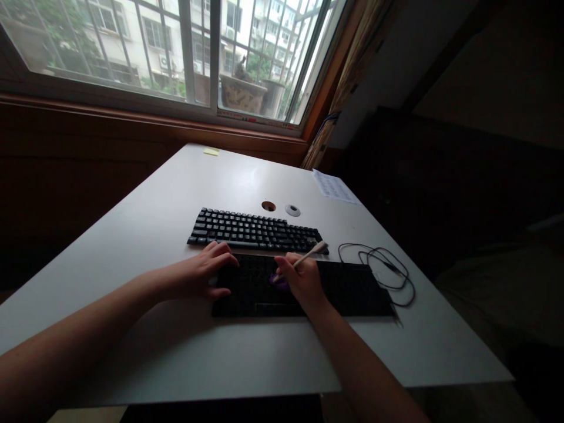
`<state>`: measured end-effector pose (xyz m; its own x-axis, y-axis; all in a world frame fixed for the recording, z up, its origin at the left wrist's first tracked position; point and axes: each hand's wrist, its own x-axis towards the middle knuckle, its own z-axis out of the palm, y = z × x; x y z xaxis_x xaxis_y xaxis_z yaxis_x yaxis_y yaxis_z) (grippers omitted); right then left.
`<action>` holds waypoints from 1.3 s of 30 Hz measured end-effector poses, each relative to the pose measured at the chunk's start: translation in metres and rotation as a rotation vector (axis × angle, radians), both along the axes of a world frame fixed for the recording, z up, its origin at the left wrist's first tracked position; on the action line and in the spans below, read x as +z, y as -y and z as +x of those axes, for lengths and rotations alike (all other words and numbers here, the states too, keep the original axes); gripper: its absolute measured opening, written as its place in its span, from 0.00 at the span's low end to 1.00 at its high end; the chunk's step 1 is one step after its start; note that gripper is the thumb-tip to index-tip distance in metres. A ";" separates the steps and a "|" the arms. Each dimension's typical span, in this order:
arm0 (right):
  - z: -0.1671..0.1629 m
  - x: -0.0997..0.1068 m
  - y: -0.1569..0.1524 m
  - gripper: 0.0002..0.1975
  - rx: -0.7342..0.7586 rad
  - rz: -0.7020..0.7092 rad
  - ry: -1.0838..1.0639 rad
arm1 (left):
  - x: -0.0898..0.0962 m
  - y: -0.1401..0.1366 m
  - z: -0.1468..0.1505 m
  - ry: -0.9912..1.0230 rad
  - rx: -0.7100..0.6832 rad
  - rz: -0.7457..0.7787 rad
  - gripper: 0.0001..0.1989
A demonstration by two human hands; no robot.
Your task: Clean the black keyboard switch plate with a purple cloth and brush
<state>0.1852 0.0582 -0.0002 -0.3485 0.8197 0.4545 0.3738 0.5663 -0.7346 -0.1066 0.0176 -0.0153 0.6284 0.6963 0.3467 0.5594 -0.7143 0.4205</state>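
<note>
**Forearms (99, 311) over the counter (185, 364), brush (309, 254) at the dark keyboard (352, 288)**

From my remote seat I see the two bare forearms reaching in from the bottom corners, nearest to my camera. The hands are well apart from each other. The left hand (205, 271) spreads its fingers and thumb at the left end of the dark keyboard, gripping nothing that I can make out. The right hand (304, 279) is closed around the brush, its pale handle slanting up to the right and its purple end down at the middle part of that keyboard; I can't tell how firmly it presses.

The dark keyboard lies flat on the counter, so deep in shade that I can't pick out its keys. Just behind it I have a second keyboard (259, 230), its rows of keys plain to see. A black cable (408, 274) lies in loops to the right. Farther back are a round hole (268, 206), a pale ring (289, 210), a printed sheet (335, 187) at the right edge and a yellow note (211, 151) near the far corner. A barred window (214, 59) stands beyond.
</note>
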 end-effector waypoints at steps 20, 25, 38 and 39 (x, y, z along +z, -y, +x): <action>-0.009 0.009 0.009 0.30 0.208 0.090 0.122 | 0.000 0.000 0.000 -0.030 -0.003 -0.009 0.24; -0.010 0.005 0.011 0.31 0.091 0.112 0.126 | 0.000 0.000 0.000 -0.038 -0.004 0.007 0.25; -0.011 0.005 0.009 0.30 0.017 0.158 0.096 | 0.004 0.002 0.002 -0.037 -0.008 -0.009 0.23; -0.011 0.005 0.009 0.30 0.023 0.169 0.100 | 0.003 0.001 0.001 -0.036 -0.007 -0.009 0.23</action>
